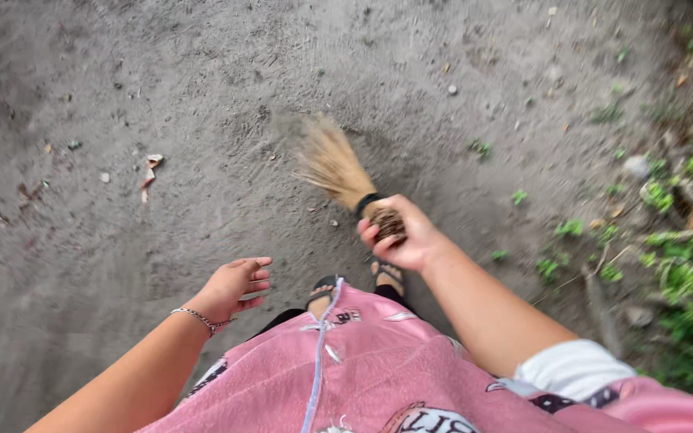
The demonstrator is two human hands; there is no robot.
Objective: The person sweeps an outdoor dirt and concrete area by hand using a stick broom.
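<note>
Both hands hang out over sandy ground (pixel 162 96). Her right hand (pixel 401 235) is clenched round the bound end of a straw broom (pixel 334 164), whose bristles slant away up and to the left, their tips blurred against the dirt (a black band ties them just above the fist). Her left hand (pixel 234 287) holds nothing, fingers loosely curled in the air, a thin bracelet (pixel 199 319) on the wrist. Below the hands show a pink jacket (pixel 362 369) and two sandals (pixel 354 285). A dry leaf (pixel 151 170) lies well off to the left, and weeds (pixel 683 265) edge the right side.
</note>
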